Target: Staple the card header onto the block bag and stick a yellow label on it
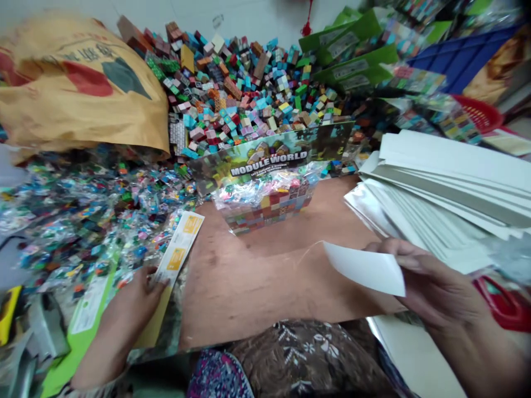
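My left hand (135, 312) is at the lower left, fingers pinched on the edge of a long label strip (174, 260) with white and yellow printing. On the right, my right hand (431, 282) grips a small white sticker (367, 268) by one end; its free end curls out over the brown board (232, 293). Standing near the board's far edge is a clear bag of toy blocks (269, 204), topped by a printed "MODULE WORLD" header card (274, 157). The bag stands apart from both hands.
Loose toy blocks (249, 83) are heaped behind the board, beside a large tan sack (83, 94). Small bagged pieces (95, 221) cover the left. White cards (448, 182) are stacked at right. A grey stapler-like tool (47, 323) and red-handled item (504, 304) lie near the front.
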The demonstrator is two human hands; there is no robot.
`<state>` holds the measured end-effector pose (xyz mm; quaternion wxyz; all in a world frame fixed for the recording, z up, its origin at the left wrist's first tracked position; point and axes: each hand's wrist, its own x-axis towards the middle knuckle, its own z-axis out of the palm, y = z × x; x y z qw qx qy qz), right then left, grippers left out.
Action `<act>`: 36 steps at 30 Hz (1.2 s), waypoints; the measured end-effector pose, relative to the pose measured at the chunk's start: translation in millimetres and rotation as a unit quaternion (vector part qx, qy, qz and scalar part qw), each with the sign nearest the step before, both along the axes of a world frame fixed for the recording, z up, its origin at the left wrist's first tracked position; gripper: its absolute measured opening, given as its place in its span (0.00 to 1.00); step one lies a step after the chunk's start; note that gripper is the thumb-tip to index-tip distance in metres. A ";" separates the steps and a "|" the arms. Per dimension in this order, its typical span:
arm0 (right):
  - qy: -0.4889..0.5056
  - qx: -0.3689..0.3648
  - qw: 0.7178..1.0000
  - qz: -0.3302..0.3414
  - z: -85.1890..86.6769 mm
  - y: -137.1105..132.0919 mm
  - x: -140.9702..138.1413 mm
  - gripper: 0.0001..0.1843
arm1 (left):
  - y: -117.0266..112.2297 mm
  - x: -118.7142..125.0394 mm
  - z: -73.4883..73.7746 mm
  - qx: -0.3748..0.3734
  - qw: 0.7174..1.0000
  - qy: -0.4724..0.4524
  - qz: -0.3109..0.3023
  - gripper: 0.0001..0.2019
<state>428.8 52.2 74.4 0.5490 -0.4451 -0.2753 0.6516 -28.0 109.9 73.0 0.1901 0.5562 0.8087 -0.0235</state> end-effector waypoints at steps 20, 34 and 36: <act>0.045 -0.028 0.997 0.064 -6.8 -9.9 -12.3 0.13 | -4.9 189.8 -11.6 -0.096 0.795 -0.569 -0.187 0.15; -0.089 0.029 0.993 0.077 -27.0 1.1 -12.8 0.11 | -0.7 62.4 0.4 0.205 0.915 -0.046 -0.345 0.24; -0.190 0.099 0.973 0.092 -22.1 -0.6 -14.9 0.07 | 1.2 62.3 3.7 0.227 0.902 -0.034 -0.365 0.21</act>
